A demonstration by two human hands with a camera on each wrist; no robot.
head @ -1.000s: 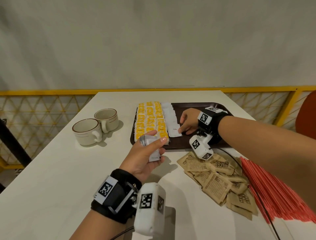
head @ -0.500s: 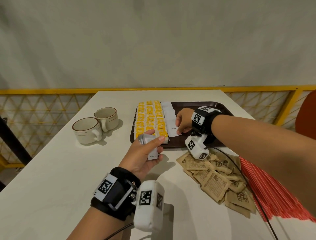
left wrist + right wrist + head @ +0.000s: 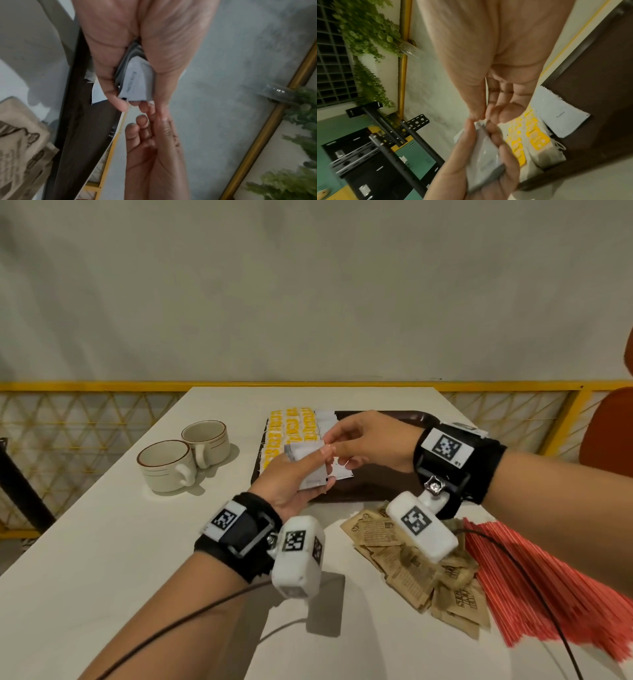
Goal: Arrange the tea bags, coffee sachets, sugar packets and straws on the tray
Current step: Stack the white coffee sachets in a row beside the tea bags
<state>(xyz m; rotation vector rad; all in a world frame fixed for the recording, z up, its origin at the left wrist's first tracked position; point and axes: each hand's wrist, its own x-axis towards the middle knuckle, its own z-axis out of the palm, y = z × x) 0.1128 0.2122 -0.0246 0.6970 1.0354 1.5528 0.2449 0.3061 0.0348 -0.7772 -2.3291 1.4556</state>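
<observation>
Above the near edge of the brown tray, a stack of white sachets is gripped between the left hand's thumb and curled fingers. Its top corner is pinched by the right hand. The sachets' small grey print is too blurred to be read.

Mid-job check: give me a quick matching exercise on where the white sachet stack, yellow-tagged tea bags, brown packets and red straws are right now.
Things:
1. white sachet stack
2. yellow-tagged tea bags
3. brown packets
4. red straws

Places:
A. loose pile on the table, in front of the tray
B. in rows on the tray's left part
C. fanned out on the table at far right
D. held in the left hand, right hand pinching its top

Pairs: 1-D, 2-B, 3-A, 4-C
</observation>
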